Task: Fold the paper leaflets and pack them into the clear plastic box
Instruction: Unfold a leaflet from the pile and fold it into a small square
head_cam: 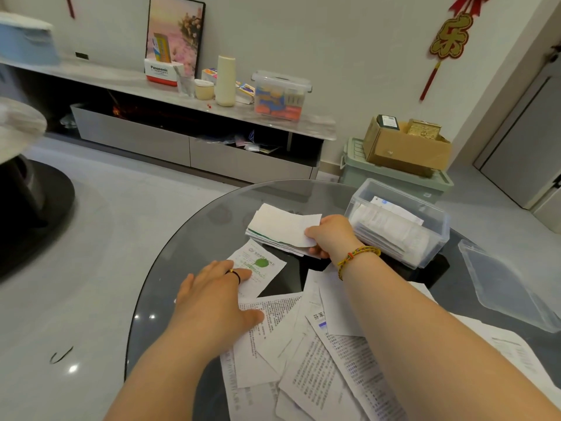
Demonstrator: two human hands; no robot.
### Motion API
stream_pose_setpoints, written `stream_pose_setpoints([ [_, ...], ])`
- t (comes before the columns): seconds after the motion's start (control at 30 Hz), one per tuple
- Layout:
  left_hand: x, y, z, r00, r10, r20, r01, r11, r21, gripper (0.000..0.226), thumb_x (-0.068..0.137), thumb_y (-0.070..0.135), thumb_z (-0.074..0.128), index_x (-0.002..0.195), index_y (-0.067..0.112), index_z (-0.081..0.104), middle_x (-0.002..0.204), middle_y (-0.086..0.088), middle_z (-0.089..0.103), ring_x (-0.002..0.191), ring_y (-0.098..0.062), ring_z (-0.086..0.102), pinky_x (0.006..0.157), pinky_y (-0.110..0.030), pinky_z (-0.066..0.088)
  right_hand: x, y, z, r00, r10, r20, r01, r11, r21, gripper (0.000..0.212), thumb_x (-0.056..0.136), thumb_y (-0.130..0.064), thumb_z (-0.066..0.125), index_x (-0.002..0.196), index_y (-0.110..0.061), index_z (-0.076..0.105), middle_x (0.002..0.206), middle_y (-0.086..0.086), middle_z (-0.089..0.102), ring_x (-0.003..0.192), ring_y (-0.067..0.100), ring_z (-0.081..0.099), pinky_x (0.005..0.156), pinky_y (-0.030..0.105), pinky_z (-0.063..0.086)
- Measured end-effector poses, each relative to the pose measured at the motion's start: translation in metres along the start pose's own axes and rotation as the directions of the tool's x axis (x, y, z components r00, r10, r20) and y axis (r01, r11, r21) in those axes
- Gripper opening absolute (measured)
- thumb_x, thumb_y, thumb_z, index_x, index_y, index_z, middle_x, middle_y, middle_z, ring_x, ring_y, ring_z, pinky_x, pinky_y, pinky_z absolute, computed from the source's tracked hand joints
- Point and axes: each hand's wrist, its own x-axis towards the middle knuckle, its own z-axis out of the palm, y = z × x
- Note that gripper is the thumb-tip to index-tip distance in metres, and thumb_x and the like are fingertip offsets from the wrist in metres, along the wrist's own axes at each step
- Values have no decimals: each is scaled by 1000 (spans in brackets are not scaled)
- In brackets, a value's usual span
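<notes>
The table top (188, 238) is made of smooth, shiny glass that can be seen through. The leaflets (318, 360) are made of thin, matt paper, creased in places. The plastic box (440, 226) and its lid (510, 287) are clear and smooth. The bracelet (359, 256) is made of coloured thread. The cardboard box (406, 153) is brown and dull

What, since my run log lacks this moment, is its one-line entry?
right hand: grips folded leaflet stack beside clear plastic box | left hand: rests on green-printed leaflet | box: partly filled, lid off
</notes>
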Motion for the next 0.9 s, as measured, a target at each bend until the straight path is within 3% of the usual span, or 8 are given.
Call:
stream_pose_setpoints([
  [0.03, 0, 0, 0, 1000, -2, 2, 2, 1000, 2, 68, 86, 47, 52, 143, 32, 17, 153, 10, 9, 142, -11, 5, 115, -33, 5, 0, 0, 2, 999, -22, -23, 21, 999, -47, 5, 89, -4, 46, 89, -2, 50, 61, 10, 49, 24, 10, 47, 26, 13, 30],
  [0.1, 0, 1, 0, 1000, -4, 5, 4, 1000, 8, 68, 86, 47, 52, 143, 32, 17, 153, 10, 9, 142, -11, 6, 115, -34, 6, 2, 2, 6, 995, -78, -57, 69, 988, -141, 25, 86, -8, 51, 108, 4, 50, 77, 12, 53, 55, 24, 59, 38, 22, 38],
  [0.23, 1, 1, 1, 1000, -4, 4, 4, 1000, 12, 69, 86, 47, 52, 143, 32, 18, 153, 10, 9, 142, -12, 6, 116, -35, 6, -4, 1, 7, 983, -161, -82, 128, 941, -315, 44, 88, -12, 54, 123, 1, 33, 106, 16, 53, 95, 32, 55, 66, 30, 40],
  [0.37, 1, 1, 1, 1000, -3, 0, 3, 1000, 17, 69, 85, 48, 52, 143, 33, 17, 153, 9, 9, 142, -12, 6, 116, -35, 6, -10, -1, 5, 971, -227, -76, 162, 859, -485, 45, 89, -17, 52, 124, -2, 29, 109, 14, 57, 77, 24, 45, 65, 31, 40],
  [0.5, 2, 1, 2, 1000, 2, -8, -2, 1000, 16, 68, 86, 48, 52, 143, 33, 18, 153, 9, 10, 142, -12, 7, 116, -35, 5, -12, -1, 2, 958, -272, -88, 169, 789, -591, 46, 90, -21, 50, 126, -3, 28, 92, 9, 54, 73, 24, 43, 61, 30, 38],
  [0.57, 2, 2, 3, 1000, 7, -12, -7, 1000, 22, 68, 86, 48, 51, 143, 33, 18, 153, 10, 9, 142, -12, 6, 116, -35, 4, -14, -3, 1, 950, -304, -76, 208, 791, -575, 45, 90, -22, 50, 126, -3, 30, 85, 6, 52, 75, 27, 47, 62, 31, 39],
  [0.77, 3, 3, 4, 999, 22, -33, -21, 999, 40, 65, 87, 47, 51, 142, 33, 20, 153, 9, 12, 142, -12, 7, 116, -36, 4, -27, -3, -15, 925, -379, -28, 320, 817, -479, 35, 91, -25, 51, 122, -10, 46, 116, 9, 57, 103, 27, 55, 77, 28, 41],
  [0.9, 1, 5, 7, 989, 78, -125, -71, 996, 57, 59, 87, 42, 52, 140, 35, 26, 150, 13, 21, 141, -9, 11, 116, -35, 3, -45, 11, -44, 926, -372, 62, 359, 819, -448, 23, 89, -19, 54, 110, -11, 60, 107, 4, 59, 93, 18, 53, 72, 22, 40],
])
